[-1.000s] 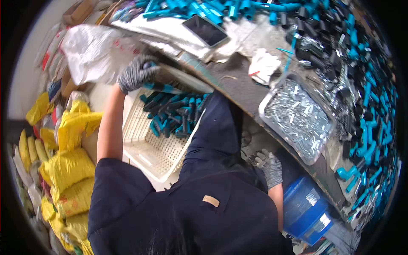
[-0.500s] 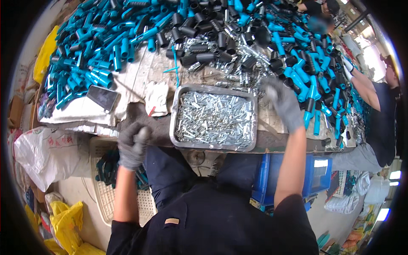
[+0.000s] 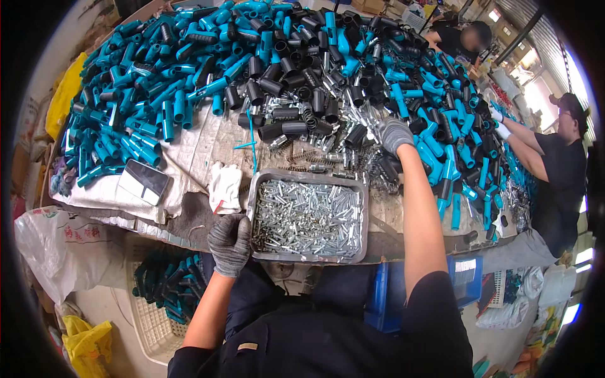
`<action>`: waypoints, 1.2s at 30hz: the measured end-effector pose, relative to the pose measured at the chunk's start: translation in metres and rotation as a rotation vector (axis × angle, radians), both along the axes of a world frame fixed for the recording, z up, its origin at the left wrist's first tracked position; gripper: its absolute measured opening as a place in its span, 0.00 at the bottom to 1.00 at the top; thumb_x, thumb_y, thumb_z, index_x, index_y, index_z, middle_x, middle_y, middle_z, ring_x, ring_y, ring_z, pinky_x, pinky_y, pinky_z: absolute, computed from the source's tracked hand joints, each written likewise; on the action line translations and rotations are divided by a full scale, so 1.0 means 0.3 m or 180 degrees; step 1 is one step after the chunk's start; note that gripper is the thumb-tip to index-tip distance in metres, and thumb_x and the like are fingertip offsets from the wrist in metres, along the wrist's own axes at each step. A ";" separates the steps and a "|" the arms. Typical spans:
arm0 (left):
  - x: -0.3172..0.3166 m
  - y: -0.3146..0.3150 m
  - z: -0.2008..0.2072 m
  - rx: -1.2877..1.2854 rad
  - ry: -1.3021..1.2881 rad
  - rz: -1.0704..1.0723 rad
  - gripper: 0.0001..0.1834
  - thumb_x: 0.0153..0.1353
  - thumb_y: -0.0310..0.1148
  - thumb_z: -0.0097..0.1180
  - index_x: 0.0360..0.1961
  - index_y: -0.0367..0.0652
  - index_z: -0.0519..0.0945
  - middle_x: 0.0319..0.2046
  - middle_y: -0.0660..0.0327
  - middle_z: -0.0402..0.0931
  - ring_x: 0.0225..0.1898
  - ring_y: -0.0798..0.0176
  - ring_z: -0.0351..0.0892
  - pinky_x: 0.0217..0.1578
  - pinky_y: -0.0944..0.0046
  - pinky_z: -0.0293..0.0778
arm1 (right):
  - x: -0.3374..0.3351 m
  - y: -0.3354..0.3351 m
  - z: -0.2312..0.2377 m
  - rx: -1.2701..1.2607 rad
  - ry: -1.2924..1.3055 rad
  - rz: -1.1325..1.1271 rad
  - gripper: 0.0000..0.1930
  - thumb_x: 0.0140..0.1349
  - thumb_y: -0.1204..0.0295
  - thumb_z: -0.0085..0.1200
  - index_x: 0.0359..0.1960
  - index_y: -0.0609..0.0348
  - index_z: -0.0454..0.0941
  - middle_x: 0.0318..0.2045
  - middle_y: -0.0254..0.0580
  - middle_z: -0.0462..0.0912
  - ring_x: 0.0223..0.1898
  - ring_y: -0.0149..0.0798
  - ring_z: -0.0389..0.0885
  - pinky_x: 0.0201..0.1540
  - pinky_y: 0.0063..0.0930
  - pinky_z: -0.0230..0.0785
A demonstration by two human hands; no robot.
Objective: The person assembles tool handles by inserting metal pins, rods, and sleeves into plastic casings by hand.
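My left hand (image 3: 230, 244), in a grey knit glove, is closed beside the left edge of the grey metal tray (image 3: 253, 208). What it holds, if anything, stays hidden. The tray contains many small silvery pins (image 3: 309, 217). My right hand (image 3: 395, 135), gloved likewise, reaches over the heap of shiny metal parts (image 3: 364, 116) beyond the tray. Its fingers are bent down among them, and I cannot make out what they grip. Black ribbed sleeves (image 3: 295, 128) and dark springs (image 3: 305, 159) lie nearby.
Teal tubular housings (image 3: 167, 120) pile up across the back. On the left are a phone (image 3: 144, 181) and a white glove (image 3: 225, 187). Below the table stand a cream basket (image 3: 144, 315) and a blue bin (image 3: 384, 296). A co-worker (image 3: 558, 148) works at the right.
My right hand has moved away from me into the metal parts. My left hand has come right, close to the tray. The view has shifted, showing more of the table's far side.
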State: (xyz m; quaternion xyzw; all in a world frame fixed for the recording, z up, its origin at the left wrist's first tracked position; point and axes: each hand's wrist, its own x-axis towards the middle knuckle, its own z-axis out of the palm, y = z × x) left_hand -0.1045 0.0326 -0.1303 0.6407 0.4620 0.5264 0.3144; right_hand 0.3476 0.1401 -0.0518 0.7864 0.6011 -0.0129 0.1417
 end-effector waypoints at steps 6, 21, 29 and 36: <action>0.008 0.007 0.035 -0.0127 -0.0105 -0.0008 0.05 0.57 0.26 0.59 0.28 0.35 0.79 0.19 0.57 0.75 0.21 0.66 0.74 0.26 0.65 0.70 | -0.097 -0.028 0.140 0.1026 0.0437 -0.0582 0.17 0.61 0.58 0.46 0.41 0.57 0.79 0.38 0.62 0.79 0.44 0.58 0.78 0.48 0.45 0.70; 0.018 0.013 0.037 0.0020 -0.0124 0.0047 0.05 0.55 0.26 0.59 0.32 0.37 0.79 0.25 0.54 0.77 0.26 0.55 0.77 0.32 0.62 0.72 | -0.115 0.007 0.188 0.1535 -0.0056 -0.0393 0.14 0.64 0.63 0.47 0.42 0.58 0.79 0.36 0.56 0.81 0.40 0.54 0.80 0.42 0.42 0.72; 0.101 0.077 0.306 0.0721 0.2124 -0.0664 0.20 0.56 0.38 0.59 0.47 0.40 0.75 0.35 0.53 0.77 0.40 0.52 0.77 0.42 0.54 0.71 | -0.695 -0.158 0.313 -0.0552 0.2950 0.2475 0.16 0.60 0.63 0.54 0.44 0.61 0.78 0.38 0.49 0.82 0.41 0.46 0.81 0.46 0.37 0.72; -0.011 0.024 0.058 0.0059 0.0073 -0.0024 0.09 0.59 0.34 0.55 0.34 0.38 0.77 0.19 0.52 0.75 0.19 0.51 0.75 0.23 0.56 0.69 | -0.270 0.338 0.120 0.2115 0.1445 -0.0211 0.17 0.62 0.58 0.47 0.42 0.55 0.79 0.37 0.56 0.81 0.40 0.55 0.80 0.46 0.44 0.71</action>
